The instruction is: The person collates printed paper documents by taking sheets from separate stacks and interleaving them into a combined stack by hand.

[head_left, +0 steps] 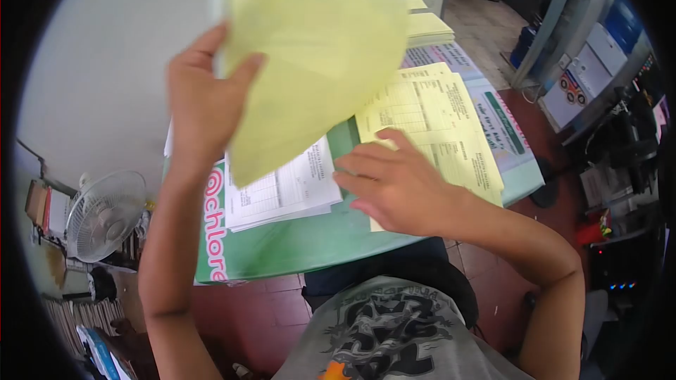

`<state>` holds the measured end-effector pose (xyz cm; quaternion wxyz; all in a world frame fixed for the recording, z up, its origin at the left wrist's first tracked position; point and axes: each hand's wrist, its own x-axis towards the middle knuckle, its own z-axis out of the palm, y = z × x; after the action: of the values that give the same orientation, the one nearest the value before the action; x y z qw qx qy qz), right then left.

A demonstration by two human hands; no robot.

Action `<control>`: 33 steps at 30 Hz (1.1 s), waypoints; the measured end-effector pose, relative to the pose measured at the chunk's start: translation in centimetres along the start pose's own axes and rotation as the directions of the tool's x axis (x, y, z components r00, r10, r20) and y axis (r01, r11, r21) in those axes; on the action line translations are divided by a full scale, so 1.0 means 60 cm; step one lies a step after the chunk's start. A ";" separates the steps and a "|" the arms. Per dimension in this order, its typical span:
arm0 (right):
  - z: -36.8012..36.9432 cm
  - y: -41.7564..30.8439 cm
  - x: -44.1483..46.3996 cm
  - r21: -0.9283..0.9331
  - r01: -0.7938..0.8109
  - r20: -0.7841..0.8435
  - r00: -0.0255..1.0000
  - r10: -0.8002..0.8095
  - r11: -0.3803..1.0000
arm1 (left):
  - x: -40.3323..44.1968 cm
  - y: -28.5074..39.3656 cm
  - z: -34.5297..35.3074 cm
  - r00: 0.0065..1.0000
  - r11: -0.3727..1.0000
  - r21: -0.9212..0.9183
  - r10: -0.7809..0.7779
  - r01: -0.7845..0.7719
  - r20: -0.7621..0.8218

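Observation:
My left hand point(208, 91) pinches the left edge of a raised yellow sheet point(317, 56), with a white sheet's edge showing behind its top and left. The paper is slightly blurred and hangs tilted over the table. Below it lies a stack of white printed forms point(282, 193), partly covered by the raised sheet. My right hand point(398, 186) hovers at or rests on the lower left of a stack of yellow printed forms point(436, 112); its fingers are spread and hold nothing. Whether the fingertips touch the paper, I cannot tell.
The papers lie on a green table point(296, 246) with printed lettering. Another pile of yellow paper point(429, 28) sits at its far end. A white fan point(105, 214) stands left, beside a wall. Shelves with dark equipment point(623, 260) line the right.

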<state>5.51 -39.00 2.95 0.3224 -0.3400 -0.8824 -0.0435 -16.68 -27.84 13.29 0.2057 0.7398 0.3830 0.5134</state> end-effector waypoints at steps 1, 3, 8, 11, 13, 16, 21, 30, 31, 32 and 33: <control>0.037 0.002 0.006 -0.045 0.041 0.019 0.999 -0.040 0.998 | 0.006 0.007 -0.025 0.995 0.999 0.005 0.054 -0.053 -0.090; 0.072 0.001 0.010 -0.113 0.108 0.155 0.984 -0.090 0.988 | -0.002 0.043 -0.066 0.963 0.975 0.013 0.223 -0.223 -0.154; 0.077 -0.010 0.024 -0.143 0.155 0.463 0.883 -0.072 0.978 | -0.051 0.032 -0.160 0.784 0.420 0.741 0.578 -0.525 0.228; 0.067 -0.012 0.034 -0.058 0.008 0.436 0.900 0.018 0.998 | -0.101 -0.004 -0.150 0.724 0.354 0.651 0.502 -0.672 0.474; 0.061 -0.014 0.043 -0.050 -0.062 0.396 0.915 0.077 0.997 | -0.128 -0.032 -0.118 0.720 0.503 0.516 0.494 -0.694 0.487; 0.064 -0.010 0.053 -0.002 -0.165 0.351 0.923 0.155 0.986 | -0.181 -0.064 -0.102 0.756 0.572 0.525 0.297 -0.630 0.583; 0.036 0.015 0.072 0.305 -0.413 0.378 0.880 0.289 0.858 | -0.213 -0.057 -0.084 0.773 0.737 0.447 0.158 -0.507 0.615; -0.149 0.045 -0.089 0.001 -0.308 0.327 0.899 0.291 0.951 | -0.179 -0.059 -0.118 0.890 0.738 0.539 0.185 -0.406 0.417; -0.168 0.042 -0.124 -0.082 -0.295 0.381 0.873 0.303 0.952 | -0.167 -0.040 -0.116 0.897 0.719 0.560 0.212 -0.412 0.389; -0.180 0.036 -0.148 -0.161 -0.274 0.433 0.844 0.317 0.948 | -0.156 -0.025 -0.115 0.904 0.715 0.578 0.187 -0.394 0.385; -0.182 0.029 -0.167 -0.181 -0.258 0.432 0.846 0.312 0.949 | -0.147 -0.014 -0.113 0.910 0.708 0.598 0.162 -0.376 0.381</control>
<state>18.11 -46.64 5.31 0.0893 -0.4859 -0.8687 0.0347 -24.76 -34.79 10.04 -0.0907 0.8813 0.3898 0.2512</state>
